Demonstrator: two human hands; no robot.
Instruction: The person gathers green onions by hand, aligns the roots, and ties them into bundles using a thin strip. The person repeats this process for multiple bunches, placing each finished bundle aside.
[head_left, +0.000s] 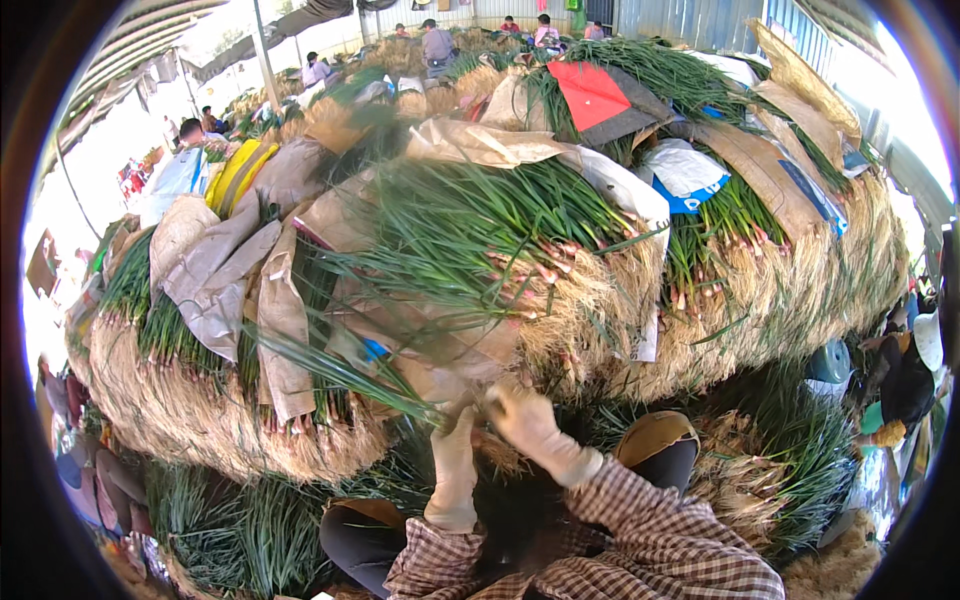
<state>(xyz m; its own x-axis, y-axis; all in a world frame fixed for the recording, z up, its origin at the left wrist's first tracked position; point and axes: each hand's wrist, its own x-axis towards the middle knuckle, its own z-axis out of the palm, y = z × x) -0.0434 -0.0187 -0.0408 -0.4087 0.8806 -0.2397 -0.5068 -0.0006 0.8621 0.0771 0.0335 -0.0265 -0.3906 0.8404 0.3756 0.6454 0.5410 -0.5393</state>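
My left hand (454, 472), in a pale glove, grips a small bunch of green onions (360, 379). Their long leaves fan out to the upper left. Close beside it, my gloved right hand (529, 431) is blurred, its fingers curled; whether anything is in them cannot be made out. Just beyond both hands lies a brown sheet of sacking (465, 349). A large loose heap of green onions (480, 232) rests on the pile above it, leaves to the left and pinkish bulbs with straw-coloured roots (577, 307) to the right.
Stacked green onions with a wall of roots (225, 420) run across in front, partly covered by sacks (281, 337). More onions lie by my left knee (364, 540) and in a root-tangled heap (742, 480) at right. Several people (437, 45) sit among piles farther back. A pole (266, 56) stands at left.
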